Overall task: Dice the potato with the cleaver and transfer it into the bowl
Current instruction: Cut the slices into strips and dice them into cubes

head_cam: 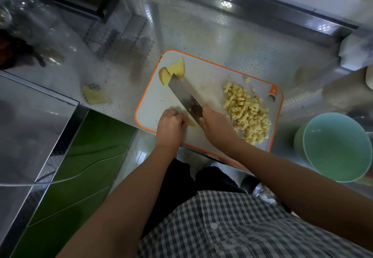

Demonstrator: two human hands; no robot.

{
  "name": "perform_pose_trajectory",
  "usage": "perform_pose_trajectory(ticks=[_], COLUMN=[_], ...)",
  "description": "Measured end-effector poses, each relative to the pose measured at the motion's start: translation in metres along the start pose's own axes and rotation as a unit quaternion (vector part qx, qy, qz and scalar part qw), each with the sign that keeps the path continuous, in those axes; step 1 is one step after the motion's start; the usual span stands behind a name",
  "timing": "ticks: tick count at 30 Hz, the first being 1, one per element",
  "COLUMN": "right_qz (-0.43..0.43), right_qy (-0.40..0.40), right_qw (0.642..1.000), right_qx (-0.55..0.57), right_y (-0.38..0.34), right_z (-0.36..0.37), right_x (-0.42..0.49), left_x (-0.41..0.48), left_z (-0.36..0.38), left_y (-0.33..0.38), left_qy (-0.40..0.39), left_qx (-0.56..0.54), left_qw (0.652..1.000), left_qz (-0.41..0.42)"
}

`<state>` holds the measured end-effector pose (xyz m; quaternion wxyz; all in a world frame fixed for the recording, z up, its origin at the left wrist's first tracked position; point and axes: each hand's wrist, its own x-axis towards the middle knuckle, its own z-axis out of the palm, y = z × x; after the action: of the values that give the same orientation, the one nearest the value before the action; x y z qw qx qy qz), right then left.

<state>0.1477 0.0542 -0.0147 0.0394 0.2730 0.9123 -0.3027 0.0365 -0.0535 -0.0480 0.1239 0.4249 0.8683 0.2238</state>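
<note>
Fingers of the right hand (214,125) grip the cleaver (184,95), left hand (169,127) fingers curled onto a potato piece (191,124).

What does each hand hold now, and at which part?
The right hand grips the cleaver by its handle. The left hand pins a small potato piece with curled fingers, just left of the blade.

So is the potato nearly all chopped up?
Mostly. A big pile of cubes sits on the cutting board. The right hand works the cleaver on a small piece the left hand holds. Still left: the slices at the board's far corner, and nothing is in the bowl yet.
</note>
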Motion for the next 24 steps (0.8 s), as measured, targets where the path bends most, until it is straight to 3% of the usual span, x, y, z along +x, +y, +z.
perform_pose_trajectory(ticks=[5, 20, 24], right_qz=[-0.052, -0.015, -0.006], right_qy=[-0.024, -0.041, -0.021], right_qw=[0.998, 0.99, 0.995], right_qx=[-0.035, -0.137, -0.098], right_y=[0.002, -0.011, -0.011], right_z=[-0.007, 0.008, 0.014], right_x=[-0.01, -0.007, -0.004], left_x=[-0.001, -0.004, -0.003], left_z=[0.001, 0.004, 0.004], left_y=[0.001, 0.002, 0.0], left_qy=[0.009, 0.028, 0.018], left_qx=[0.023, -0.011, 0.0], left_qw=[1.0, 0.999, 0.999], left_qz=[-0.015, -0.039, -0.037])
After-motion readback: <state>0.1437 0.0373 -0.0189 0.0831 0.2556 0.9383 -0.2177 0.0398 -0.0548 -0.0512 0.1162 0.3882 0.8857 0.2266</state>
